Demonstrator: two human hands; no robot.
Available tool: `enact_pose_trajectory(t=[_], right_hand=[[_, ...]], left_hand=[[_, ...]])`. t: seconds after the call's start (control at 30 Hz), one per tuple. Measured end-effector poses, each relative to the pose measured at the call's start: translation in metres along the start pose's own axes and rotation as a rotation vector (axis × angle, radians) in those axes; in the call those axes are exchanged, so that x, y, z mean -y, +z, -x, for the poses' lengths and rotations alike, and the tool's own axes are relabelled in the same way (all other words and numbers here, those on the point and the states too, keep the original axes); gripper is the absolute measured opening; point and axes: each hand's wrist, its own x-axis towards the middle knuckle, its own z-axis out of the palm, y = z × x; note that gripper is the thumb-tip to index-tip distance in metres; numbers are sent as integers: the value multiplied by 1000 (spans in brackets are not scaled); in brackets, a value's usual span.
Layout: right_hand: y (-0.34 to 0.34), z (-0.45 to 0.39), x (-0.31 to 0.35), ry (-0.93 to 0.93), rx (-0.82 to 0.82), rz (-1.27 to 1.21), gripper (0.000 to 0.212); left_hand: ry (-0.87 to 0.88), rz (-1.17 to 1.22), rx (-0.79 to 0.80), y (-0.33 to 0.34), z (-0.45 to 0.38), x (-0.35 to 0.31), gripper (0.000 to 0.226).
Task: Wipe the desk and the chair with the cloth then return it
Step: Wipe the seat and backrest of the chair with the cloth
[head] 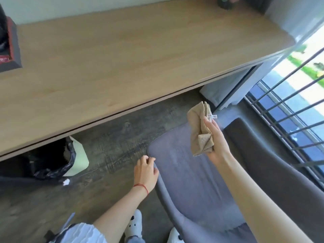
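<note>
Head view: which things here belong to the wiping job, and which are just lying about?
Job:
- beige cloth, held in right hand
- wooden desk
- grey chair, left hand at its front edge

Lying about:
- lined bin under the desk
- paper scrap on the floor
- dark box

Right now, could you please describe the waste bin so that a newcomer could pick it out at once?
Start from the long light wooden desk and look beneath its front edge, towards the left. On the dark floor there stands a white plastic waste bin lined with a crinkled black bag. It is the only white container under the desk, well left of the grey upholstered chair.
</note>
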Motion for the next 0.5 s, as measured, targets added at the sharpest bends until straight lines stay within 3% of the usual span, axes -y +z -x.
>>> enact_pose_trajectory(t=[0.13,0.33,0.5], right_hand=[[-57,-18,-36,42,-12,135,32],[-122,-57,-100,71,-127,231,36],[-144,-88,-140,93,-148,206,37]], left_hand=[[-133,-70,-49,51,-19,-13,50],[-213,-193,-231,90,-37,-24,32],[-223,-197,-287,102,-39,-26,25]])
